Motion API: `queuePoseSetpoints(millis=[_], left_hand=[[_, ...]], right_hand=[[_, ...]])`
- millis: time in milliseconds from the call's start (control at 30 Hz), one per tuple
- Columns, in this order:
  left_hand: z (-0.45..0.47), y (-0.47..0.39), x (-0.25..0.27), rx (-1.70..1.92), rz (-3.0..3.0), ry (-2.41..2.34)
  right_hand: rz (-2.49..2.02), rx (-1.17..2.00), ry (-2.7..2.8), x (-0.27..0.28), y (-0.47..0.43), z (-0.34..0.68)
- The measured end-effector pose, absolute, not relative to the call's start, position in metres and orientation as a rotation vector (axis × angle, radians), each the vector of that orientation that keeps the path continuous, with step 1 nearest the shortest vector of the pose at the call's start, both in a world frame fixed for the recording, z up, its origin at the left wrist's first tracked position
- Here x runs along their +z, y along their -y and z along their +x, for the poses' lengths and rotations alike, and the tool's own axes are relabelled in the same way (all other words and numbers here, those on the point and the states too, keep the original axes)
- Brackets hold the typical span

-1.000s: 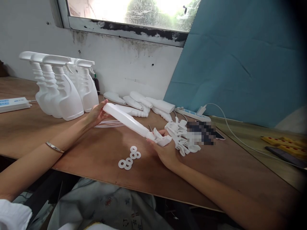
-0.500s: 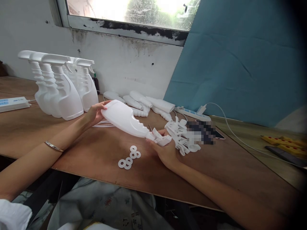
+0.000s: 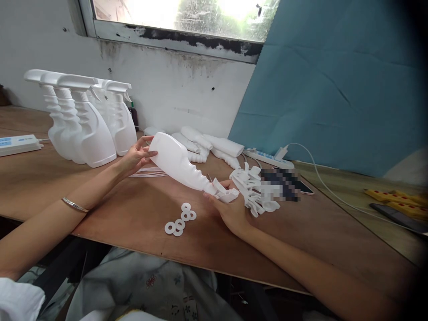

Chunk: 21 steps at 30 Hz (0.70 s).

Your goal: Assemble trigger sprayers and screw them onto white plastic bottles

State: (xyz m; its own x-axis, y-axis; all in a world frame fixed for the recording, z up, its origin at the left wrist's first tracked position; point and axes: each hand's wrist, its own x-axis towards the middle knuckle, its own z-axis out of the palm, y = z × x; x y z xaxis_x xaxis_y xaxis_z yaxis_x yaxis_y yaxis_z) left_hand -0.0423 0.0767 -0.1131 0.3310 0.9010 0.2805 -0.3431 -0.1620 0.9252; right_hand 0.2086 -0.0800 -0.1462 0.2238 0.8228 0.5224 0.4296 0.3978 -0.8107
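Note:
A white plastic spray bottle [image 3: 172,158] is held tilted above the table, its base up to the left and its neck down to the right. My left hand [image 3: 137,156] has its fingers at the base end. Around the neck end, my right hand [image 3: 230,207] is closed on a white trigger spray head [image 3: 225,192], which meets the bottle's mouth. The joint between them is partly hidden by my fingers. Several flat white ring washers [image 3: 179,224] lie on the table below the bottle. Right beside my right hand is a pile of white trigger heads [image 3: 249,189].
Upright spray bottles with heads [image 3: 95,129] stand at the left. More bottles [image 3: 220,147] lie along the wall. Power strips [image 3: 20,145] sit left and back right, with a white cable [image 3: 317,174] trailing right. A phone [image 3: 306,187] lies beyond the trigger heads.
The bottle has turned about its long axis, and its base has shifted slightly up and right. My left hand's fingers have shifted on the base. My right hand has stayed in place.

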Motion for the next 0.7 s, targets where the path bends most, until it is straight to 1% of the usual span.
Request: queuePoseSetpoints(millis=[200, 433, 600, 700], left_hand=[[-0.0385, -0.0675, -0.1071, 1.19, 1.299, -0.656], [-0.0377, -0.0715, -0.1119, 1.194, 1.294, -0.772], [-0.039, -0.0706, -0.1123, 1.097, 1.339, -0.666], [-0.0406, -0.071, -0.1119, 1.068, 1.354, -0.604]], right_hand=[[-1.196, 0.376, 1.432, -0.1471, 0.0791, 0.2095], [-1.172, 0.377, 1.429, -0.149, 0.0782, 0.2104], [-1.215, 0.452, 1.347, -0.1472, 0.0789, 0.2099], [-1.201, 0.589, 1.271, -0.1466, 0.0786, 0.2097]])
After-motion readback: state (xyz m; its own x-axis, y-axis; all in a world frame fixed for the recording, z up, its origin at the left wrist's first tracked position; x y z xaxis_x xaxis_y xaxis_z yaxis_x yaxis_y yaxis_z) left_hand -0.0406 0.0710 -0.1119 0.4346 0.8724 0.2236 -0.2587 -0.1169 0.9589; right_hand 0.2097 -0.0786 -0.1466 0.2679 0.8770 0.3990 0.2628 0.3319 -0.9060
